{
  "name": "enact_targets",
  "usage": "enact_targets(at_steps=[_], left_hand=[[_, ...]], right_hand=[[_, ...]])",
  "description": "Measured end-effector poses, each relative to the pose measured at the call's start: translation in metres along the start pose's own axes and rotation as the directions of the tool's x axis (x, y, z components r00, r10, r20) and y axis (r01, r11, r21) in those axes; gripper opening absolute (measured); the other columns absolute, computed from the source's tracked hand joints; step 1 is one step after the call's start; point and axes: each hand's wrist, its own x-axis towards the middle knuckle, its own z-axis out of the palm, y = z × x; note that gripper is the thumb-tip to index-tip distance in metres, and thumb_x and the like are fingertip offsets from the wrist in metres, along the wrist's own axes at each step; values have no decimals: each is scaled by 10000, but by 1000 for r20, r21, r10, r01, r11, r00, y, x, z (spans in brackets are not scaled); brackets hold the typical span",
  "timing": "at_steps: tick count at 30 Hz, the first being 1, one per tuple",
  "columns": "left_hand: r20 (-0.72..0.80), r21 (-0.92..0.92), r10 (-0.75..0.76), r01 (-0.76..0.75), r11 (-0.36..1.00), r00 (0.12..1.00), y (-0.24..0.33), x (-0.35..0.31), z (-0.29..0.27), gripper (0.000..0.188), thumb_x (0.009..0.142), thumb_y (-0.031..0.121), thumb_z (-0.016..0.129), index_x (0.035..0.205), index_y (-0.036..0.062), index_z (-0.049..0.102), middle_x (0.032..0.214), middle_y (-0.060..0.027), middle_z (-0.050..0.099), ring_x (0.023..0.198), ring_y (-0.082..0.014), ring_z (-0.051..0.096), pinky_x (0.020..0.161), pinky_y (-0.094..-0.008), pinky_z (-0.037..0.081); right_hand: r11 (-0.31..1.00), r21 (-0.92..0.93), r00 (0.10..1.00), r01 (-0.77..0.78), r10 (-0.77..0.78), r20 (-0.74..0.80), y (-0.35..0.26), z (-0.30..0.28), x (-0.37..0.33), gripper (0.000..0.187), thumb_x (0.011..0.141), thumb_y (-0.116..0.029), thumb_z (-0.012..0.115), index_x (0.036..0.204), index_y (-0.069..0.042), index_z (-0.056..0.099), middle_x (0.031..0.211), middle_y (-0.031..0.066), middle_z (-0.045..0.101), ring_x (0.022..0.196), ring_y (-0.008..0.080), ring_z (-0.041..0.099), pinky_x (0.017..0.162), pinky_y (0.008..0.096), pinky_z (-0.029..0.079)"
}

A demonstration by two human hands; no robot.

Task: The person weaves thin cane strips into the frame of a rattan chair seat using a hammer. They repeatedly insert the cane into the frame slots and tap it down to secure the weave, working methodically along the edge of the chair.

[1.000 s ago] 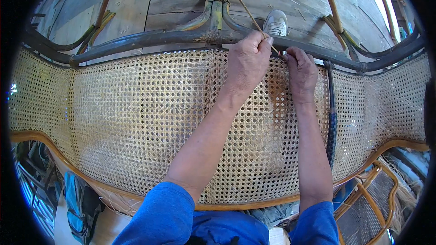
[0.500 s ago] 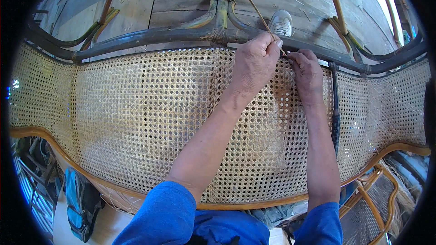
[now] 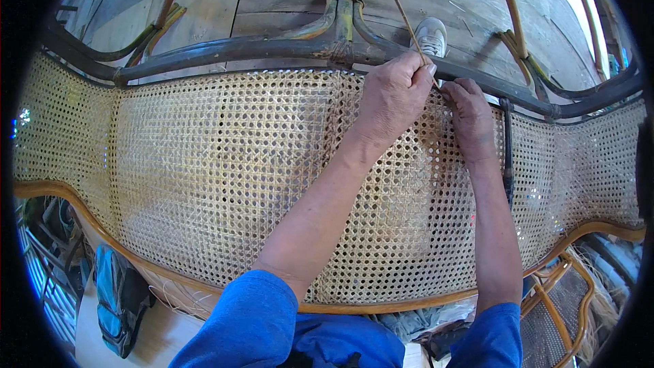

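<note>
Across my lap stretches a panel of woven cane webbing (image 3: pixel 272 163), curved along a rattan frame. My left hand (image 3: pixel 398 92) is closed round a thin wooden stick (image 3: pixel 403 17), whose upper part sticks up past the thumb. The stick's lower end points down at the panel's far edge, between my two hands. My right hand (image 3: pixel 470 112) is at that same edge just to the right, fingers bent and pressed together. Whatever its fingertips pinch is too small or hidden to make out.
A dark pole (image 3: pixel 238 56) with rattan legs tied to it runs along the panel's far side. Beyond lies a plank floor with a white shoe (image 3: pixel 431 35). A dark strap (image 3: pixel 508 157) crosses the panel at right. A blue-and-black backpack (image 3: pixel 116 300) lies at lower left.
The view has shifted slightly, so the panel and frame sit a little further right. Both hands stay at the far edge, the left still gripping the stick.
</note>
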Motion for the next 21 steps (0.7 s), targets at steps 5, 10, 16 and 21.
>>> enact_targets(at_steps=[5,10,16,21], left_hand=[[-19,21,19,-19,1000,1000,-6,-1,1,127,897,124,625,925,6,662,681,-83,656,593,-77,578,561,-258,475],[-82,114,130,-120,986,988,-6,0,5,107,871,107,642,904,5,651,742,-131,671,614,-188,644,583,-294,501],[-88,344,202,-160,925,975,-13,0,0,78,826,105,665,858,35,651,849,-126,676,773,-298,658,666,-372,520],[-62,423,248,-199,884,967,-14,0,3,90,811,139,685,853,62,664,835,-100,674,817,-283,641,714,-381,510]], right_hand=[[993,-88,996,84,-86,-26,1,5,-2,280,735,54,589,993,-36,651,968,131,618,912,329,594,772,401,496],[961,-253,993,116,-120,0,-7,3,-1,204,756,16,571,944,-36,629,925,128,588,895,327,573,760,416,492],[938,-323,989,128,-96,115,-8,0,2,147,776,-14,565,914,-44,606,929,131,565,922,314,563,798,402,493],[999,-52,996,-3,-2,-85,-4,-15,-13,286,834,-8,560,1111,-39,622,1052,127,597,1028,306,567,895,365,479]])
